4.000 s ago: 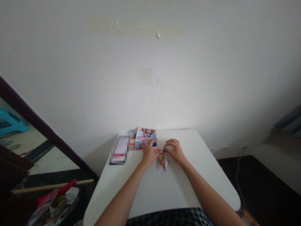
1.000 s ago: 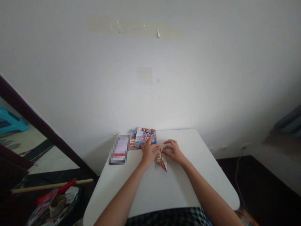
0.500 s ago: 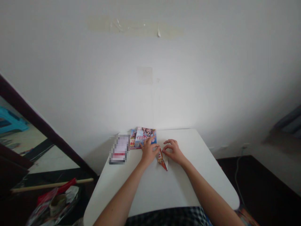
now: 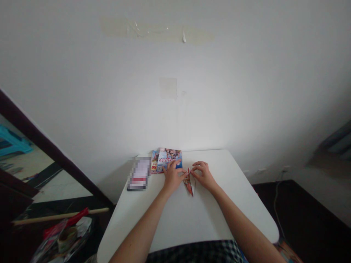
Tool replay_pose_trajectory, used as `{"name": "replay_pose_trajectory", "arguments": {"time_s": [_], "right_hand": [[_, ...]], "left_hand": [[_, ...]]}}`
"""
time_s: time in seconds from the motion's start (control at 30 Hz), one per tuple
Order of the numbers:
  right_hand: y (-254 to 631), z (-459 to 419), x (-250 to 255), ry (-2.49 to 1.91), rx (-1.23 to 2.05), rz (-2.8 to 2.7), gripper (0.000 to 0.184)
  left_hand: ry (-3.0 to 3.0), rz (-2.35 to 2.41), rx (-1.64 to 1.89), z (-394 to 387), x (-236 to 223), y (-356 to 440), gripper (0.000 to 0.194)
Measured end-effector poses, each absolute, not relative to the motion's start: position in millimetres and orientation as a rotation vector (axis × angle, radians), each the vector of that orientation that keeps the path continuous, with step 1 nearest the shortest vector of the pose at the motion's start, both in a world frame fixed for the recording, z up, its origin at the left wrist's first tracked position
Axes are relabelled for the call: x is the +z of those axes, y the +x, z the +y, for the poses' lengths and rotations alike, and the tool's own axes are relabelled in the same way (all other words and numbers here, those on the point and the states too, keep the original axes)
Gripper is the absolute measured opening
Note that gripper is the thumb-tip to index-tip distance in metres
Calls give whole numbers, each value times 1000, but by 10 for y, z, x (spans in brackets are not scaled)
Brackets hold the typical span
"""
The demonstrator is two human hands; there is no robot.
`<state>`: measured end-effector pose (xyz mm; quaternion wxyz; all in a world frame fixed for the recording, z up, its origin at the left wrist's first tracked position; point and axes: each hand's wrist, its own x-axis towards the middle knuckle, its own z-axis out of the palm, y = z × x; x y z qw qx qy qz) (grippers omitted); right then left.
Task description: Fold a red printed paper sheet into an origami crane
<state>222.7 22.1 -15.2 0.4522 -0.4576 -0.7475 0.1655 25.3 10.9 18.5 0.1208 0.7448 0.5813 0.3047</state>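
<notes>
White table (image 4: 203,219) against a pale wall (image 4: 233,91); folded printed paper (image 4: 188,185) on it, between the hands; likely light, thin, easily creased or torn, best pinched at edges and folds; left hand (image 4: 172,178) pinches its upper left edge; right hand (image 4: 203,174) has thumb and finger at upper right, can't tell if gripping; overlapping printed leaflets (image 4: 168,155) sit partly behind the left hand, crowding that side; pixelated phone (image 4: 140,171) farther left.

Left hand (image 4: 172,178) and right hand (image 4: 204,176) close together, fingers (image 4: 202,164) bent inward, bare forearms (image 4: 146,224) spread wide behind
</notes>
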Motion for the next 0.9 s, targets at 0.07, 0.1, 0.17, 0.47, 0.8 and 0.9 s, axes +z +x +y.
{"name": "replay_pose_trajectory", "arguments": {"time_s": [0.07,0.1,0.17,0.47,0.8,0.9], "right_hand": [[2226,209,-137,-1129,418,-1855,9],[2225,206,-134,-1130,420,-1858,10],[2224,211,-137,-1133,417,-1854,11],[2258,278,-198,-1229,355,-1798,11],[2276,243,-154,-1297,281,-1901,6],[2271,247,-156,-1299,270,-1909,6]], "left_hand": [[2163,1707,912,108,189,250,12],[2160,1710,913,109,189,248,11],[2162,1717,897,112,184,244,10],[2242,1748,786,83,178,245,3],[2205,1848,831,122,133,218,4],[2218,1827,840,130,124,212,6]]}}
